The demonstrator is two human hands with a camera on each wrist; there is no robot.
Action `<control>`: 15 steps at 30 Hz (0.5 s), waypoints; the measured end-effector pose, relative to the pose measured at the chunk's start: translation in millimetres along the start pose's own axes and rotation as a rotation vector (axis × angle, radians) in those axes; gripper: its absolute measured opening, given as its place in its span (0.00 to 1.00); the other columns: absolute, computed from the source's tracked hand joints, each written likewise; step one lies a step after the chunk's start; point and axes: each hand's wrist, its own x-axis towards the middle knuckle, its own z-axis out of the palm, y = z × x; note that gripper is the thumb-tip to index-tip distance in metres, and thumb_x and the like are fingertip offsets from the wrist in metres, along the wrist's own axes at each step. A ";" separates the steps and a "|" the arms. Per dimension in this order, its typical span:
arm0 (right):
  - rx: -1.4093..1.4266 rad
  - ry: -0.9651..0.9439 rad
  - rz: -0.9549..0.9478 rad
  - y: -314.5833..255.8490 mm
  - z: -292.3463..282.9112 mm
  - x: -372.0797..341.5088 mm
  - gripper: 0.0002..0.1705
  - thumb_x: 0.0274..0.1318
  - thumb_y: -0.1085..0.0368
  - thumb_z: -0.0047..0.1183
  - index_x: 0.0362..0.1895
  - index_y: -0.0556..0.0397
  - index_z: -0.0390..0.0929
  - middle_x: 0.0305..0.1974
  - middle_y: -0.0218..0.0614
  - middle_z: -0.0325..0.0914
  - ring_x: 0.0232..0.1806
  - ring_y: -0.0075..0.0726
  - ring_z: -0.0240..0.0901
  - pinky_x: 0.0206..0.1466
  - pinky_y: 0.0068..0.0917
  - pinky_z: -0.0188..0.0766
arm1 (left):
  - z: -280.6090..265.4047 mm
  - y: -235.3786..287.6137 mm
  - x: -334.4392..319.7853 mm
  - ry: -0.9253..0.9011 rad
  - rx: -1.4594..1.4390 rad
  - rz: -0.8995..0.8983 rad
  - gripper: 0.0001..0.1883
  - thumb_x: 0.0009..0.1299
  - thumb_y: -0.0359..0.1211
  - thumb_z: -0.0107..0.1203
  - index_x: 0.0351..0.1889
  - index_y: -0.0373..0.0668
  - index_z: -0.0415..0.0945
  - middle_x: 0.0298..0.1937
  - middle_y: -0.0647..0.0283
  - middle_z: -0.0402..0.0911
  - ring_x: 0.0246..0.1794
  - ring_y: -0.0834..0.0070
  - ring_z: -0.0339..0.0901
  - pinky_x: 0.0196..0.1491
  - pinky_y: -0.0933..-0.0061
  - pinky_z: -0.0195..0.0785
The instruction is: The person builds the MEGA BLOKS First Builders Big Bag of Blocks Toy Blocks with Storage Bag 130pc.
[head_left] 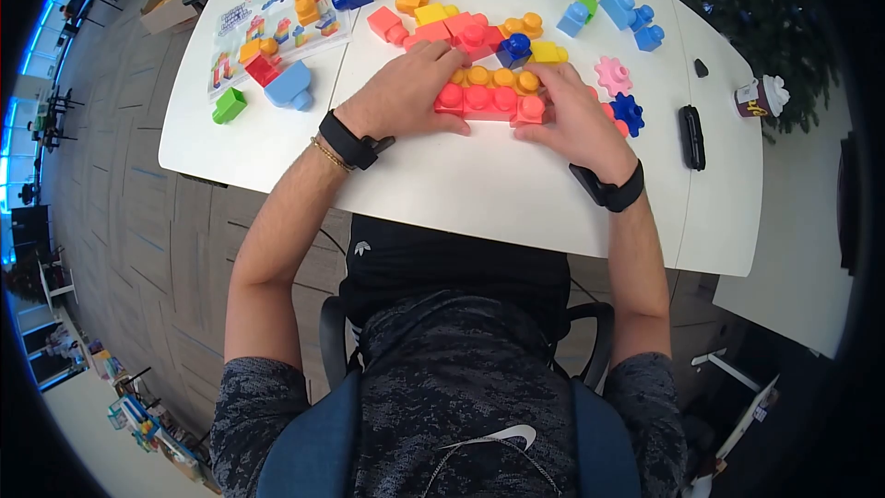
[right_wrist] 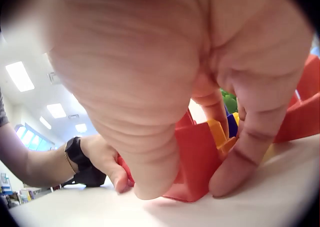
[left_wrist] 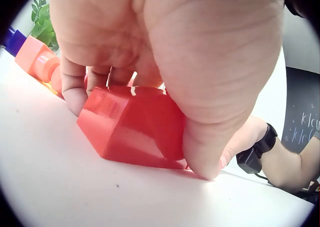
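Two rows of toy building blocks lie side by side on the table in the head view: a red row point(head_left: 489, 103) nearer the body, a yellow-orange row point(head_left: 498, 79) behind it. My left hand point(head_left: 406, 88) grips their left end. In the left wrist view its thumb presses a red block point(left_wrist: 142, 129) from one side, the fingers round the other. At the right end my right hand point(head_left: 583, 120) holds the rows the same way; the right wrist view has a red block point(right_wrist: 196, 159) between thumb and fingers. Both thumbs reach down close to the tabletop.
Behind the rows stand more red blocks point(head_left: 472, 35), a dark blue block point(head_left: 514, 51) and yellow ones. An instruction sheet point(head_left: 226, 46) with blocks on it lies left. Light blue blocks point(head_left: 618, 9), a pink gear point(head_left: 613, 76) and a black case point(head_left: 691, 137) are right.
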 end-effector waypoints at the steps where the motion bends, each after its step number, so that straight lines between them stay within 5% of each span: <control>1: -0.135 0.002 -0.057 1.9 1.5 0.8 0.44 0.52 0.62 0.78 0.69 0.60 0.68 0.62 0.52 0.69 0.58 0.54 0.80 0.61 0.39 0.80 | 0.4 -0.6 0.2 0.004 0.005 0.014 0.44 0.57 0.50 0.82 0.66 0.39 0.74 0.62 0.48 0.77 0.63 0.47 0.76 0.64 0.53 0.74; 4: -0.155 -0.032 -0.058 -2.0 11.6 0.5 0.44 0.51 0.60 0.79 0.66 0.59 0.67 0.59 0.54 0.69 0.58 0.60 0.77 0.59 0.44 0.78 | -0.6 -0.5 1.0 -0.010 0.006 0.042 0.41 0.57 0.49 0.82 0.63 0.39 0.75 0.61 0.49 0.77 0.61 0.47 0.76 0.63 0.53 0.74; 15: -0.151 -0.061 -0.083 -6.2 10.5 -9.6 0.40 0.50 0.60 0.79 0.60 0.58 0.67 0.54 0.50 0.71 0.54 0.57 0.78 0.54 0.44 0.78 | 5.9 6.8 -5.9 0.018 0.025 0.102 0.37 0.57 0.47 0.81 0.58 0.37 0.77 0.54 0.52 0.78 0.59 0.51 0.77 0.60 0.55 0.76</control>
